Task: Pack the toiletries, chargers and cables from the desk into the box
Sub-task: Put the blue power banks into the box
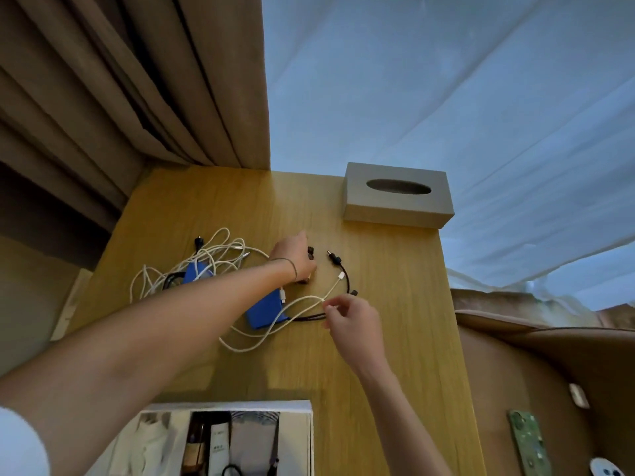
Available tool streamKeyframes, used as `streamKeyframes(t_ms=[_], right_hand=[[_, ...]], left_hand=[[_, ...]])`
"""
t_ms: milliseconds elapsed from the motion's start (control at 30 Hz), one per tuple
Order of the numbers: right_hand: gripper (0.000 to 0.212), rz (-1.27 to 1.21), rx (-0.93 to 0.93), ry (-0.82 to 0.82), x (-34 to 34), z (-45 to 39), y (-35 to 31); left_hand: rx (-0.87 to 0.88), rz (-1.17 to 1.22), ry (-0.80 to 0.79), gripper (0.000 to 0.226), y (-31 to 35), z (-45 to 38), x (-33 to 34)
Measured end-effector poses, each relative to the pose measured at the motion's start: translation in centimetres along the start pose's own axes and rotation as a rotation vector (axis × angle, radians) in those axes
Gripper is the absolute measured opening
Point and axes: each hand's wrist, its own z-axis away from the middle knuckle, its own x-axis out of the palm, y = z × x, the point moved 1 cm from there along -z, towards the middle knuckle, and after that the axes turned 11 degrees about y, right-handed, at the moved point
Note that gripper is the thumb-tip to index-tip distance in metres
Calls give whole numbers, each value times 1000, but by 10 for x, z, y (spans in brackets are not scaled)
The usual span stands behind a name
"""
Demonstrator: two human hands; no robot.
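Box [309, 441] sits at the near desk [395, 338] edge, open top, bottles and a dark cable already inside, so it's close for drop-ins. Right hand [354, 324] has a narrow pinch grip on the white cable [299, 304], probably to separate it from the black cable [345, 273] looped alongside. Left hand [295, 257] reaches across the blue charger [266, 310]; fingers curl round something small and dark, can't tell what. More white cable lies tangled [192, 262] left of it, untouched. Tissue box [397, 195] at the far edge isn't part of the job.
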Motion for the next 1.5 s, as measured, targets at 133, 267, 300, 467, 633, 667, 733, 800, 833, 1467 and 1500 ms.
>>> streamKeyframes(t_ms=[133,267,300,467,633,667,733,800,833,1467,1500], right_hand=[[12,20,-35,-16,13,-1,-9],[18,108,-107,-51,32,-3,-33],[19,139,-133,-57,37,-4,-41],[34,423,-238,-172,74,-9,-68],[87,873,-338,-192,113,-13,-81],[93,924,-353,-189,119,-13,-81],[96,1009,-379,-172,129,-12,-79],[94,1064,-381,-164,136,-13,-76],[93,1076,-377,-161,139,-12,-75],[79,346,-380,51,71,25,-105],[80,270,-394,71,64,32,-109]], left_hand=[[-66,296,60,36,-10,9,-14],[-165,624,139,15,-28,33,-47],[-184,676,152,15,-33,40,-56],[-219,816,209,27,-68,89,-86],[-250,835,254,32,-102,140,-103],[-259,842,255,31,-107,148,-107],[-265,839,262,31,-116,164,-113],[-285,853,261,31,-126,180,-117],[-300,868,255,31,-131,188,-119],[-221,743,176,32,-193,299,-124],[-198,736,166,32,-193,302,-124]])
